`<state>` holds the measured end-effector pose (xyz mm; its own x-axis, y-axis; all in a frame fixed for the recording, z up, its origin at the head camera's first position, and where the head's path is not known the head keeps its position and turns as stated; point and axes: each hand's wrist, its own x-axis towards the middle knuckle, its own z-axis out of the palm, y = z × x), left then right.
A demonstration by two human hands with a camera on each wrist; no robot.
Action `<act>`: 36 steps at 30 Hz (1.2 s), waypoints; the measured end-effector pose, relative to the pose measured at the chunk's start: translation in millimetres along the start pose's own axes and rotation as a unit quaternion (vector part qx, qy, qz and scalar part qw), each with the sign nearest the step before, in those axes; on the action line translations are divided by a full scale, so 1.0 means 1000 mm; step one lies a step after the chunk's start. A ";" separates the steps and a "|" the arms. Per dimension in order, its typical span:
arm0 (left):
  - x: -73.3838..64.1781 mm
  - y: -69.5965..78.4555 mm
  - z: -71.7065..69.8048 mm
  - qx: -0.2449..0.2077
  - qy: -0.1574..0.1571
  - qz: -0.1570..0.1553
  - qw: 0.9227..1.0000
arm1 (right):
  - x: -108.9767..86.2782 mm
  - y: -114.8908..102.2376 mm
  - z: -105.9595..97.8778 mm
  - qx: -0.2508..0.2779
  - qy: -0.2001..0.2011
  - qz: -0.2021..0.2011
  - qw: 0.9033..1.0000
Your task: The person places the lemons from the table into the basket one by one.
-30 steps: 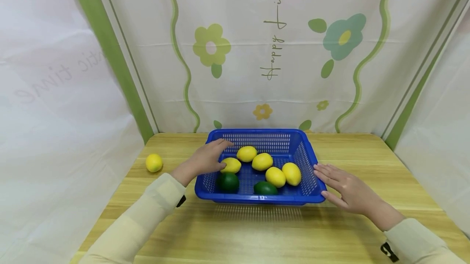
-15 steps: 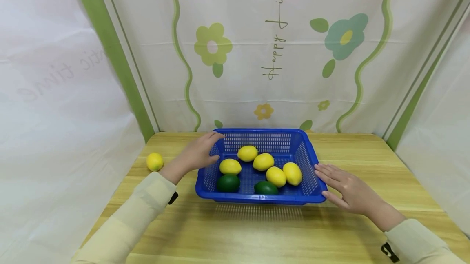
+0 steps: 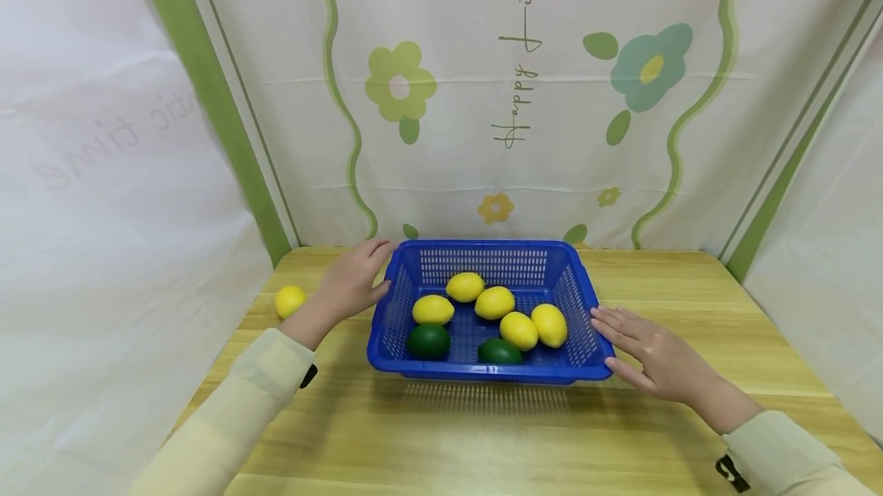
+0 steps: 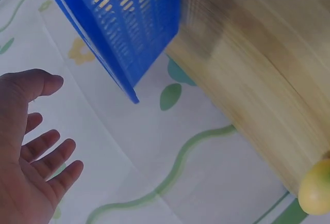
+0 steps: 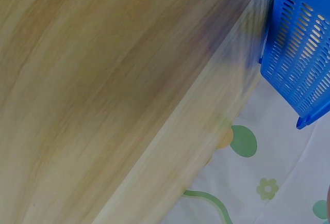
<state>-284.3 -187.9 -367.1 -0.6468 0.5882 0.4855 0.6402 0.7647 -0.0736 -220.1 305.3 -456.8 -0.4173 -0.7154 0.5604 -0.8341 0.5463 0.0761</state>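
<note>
In the head view a blue plastic basket [image 3: 441, 371] stands on the table. Inside it lie several yellow lemons [image 3: 494, 303] and two dark green oval fruits, one at the front left [image 3: 428, 341] and one at the front middle [image 3: 500, 351]. My left hand [image 3: 348, 281] is just outside the basket's left rim, fingers loosely spread around nothing; the left wrist view shows the same hand [image 4: 28, 152] with an empty palm. Beyond its wrist sits a single lemon [image 3: 289, 301], partly covered. My right hand [image 3: 651, 354] rests straight fingertips against the basket's right rim.
The wooden table [image 3: 497, 450] extends in front of the basket and to both sides. Behind its back edge hangs a white curtain [image 3: 448, 159] printed with flowers, and more white cloth [image 3: 103, 251] closes off the left side.
My left hand has withdrawn leftward from over the lemon at the basket's left and passed outside the rim, holding nothing. The right hand has stayed at the right rim.
</note>
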 end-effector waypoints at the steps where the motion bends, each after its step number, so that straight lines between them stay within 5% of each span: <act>1: -0.002 -0.003 0.000 0.005 0.009 0.004 1.000 | 0.000 0.000 0.000 0.000 0.001 -0.001 1.000; 15: -0.029 -0.039 0.000 0.076 0.089 0.010 0.993 | 0.001 0.001 0.003 0.000 0.037 -0.027 0.999; 36: -0.072 -0.083 0.007 0.108 0.073 -0.054 0.990 | -0.001 0.001 0.002 -0.002 0.011 -0.006 1.000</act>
<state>-294.1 -291.8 -402.1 -0.6295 0.4685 0.6199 0.4577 0.8683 -0.1913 -221.4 305.4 -458.8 -0.3990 -0.7124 0.5773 -0.8378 0.5392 0.0862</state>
